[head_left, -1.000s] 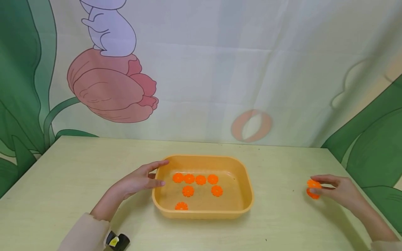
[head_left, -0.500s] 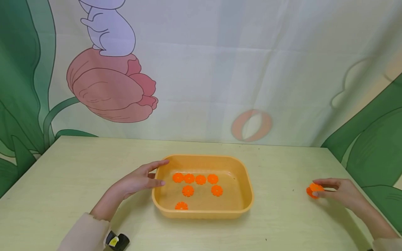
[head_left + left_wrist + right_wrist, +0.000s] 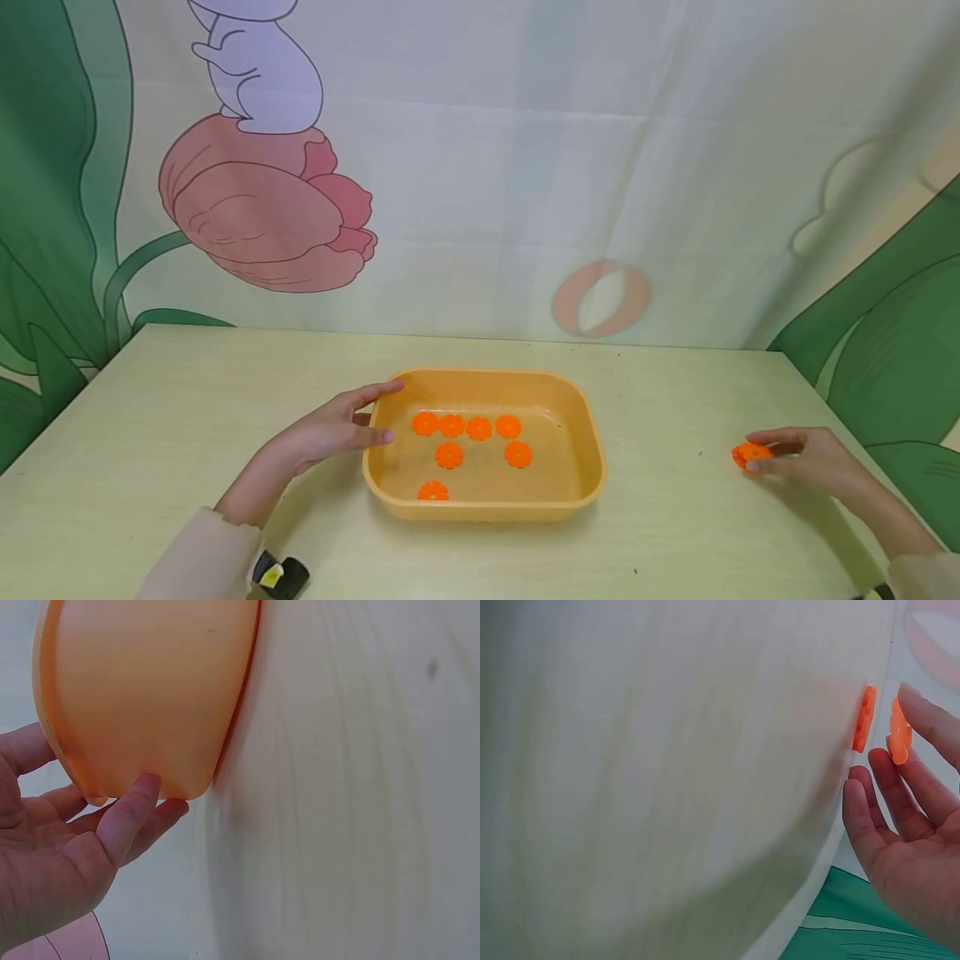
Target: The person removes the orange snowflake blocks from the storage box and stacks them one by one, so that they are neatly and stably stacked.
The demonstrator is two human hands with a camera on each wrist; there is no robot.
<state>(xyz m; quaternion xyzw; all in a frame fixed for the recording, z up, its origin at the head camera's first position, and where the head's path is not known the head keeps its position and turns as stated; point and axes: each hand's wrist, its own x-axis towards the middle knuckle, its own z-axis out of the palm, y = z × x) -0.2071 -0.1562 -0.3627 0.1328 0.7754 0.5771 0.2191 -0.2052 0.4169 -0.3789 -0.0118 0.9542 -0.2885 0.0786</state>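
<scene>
My left hand [image 3: 326, 433] holds the left end of a yellow plastic basin [image 3: 517, 505] with fingertips over the rim. In the left wrist view, its fingers [image 3: 127, 817] touch the basin wall [image 3: 150, 697]. To the right, my right hand [image 3: 817, 458] pinches an orange flower-shaped disc [image 3: 761, 451] between thumb and fingers. Just below lies a second orange disc [image 3: 738, 457], partly covered from above. The right wrist view shows the held disc [image 3: 901, 735] apart from the lower disc [image 3: 865, 720], which is flat on the tabletop.
Several matching orange discs [image 3: 449, 455] lie spread over the basin floor. Pale wooden tabletop [image 3: 660, 500] stretches between the basin and the right hand. A printed curtain [image 3: 465, 183] hangs along the table's back edge.
The right hand's disc has come down a little and now overlaps more of the disc lying beneath it. My left hand and the basin have stayed in place.
</scene>
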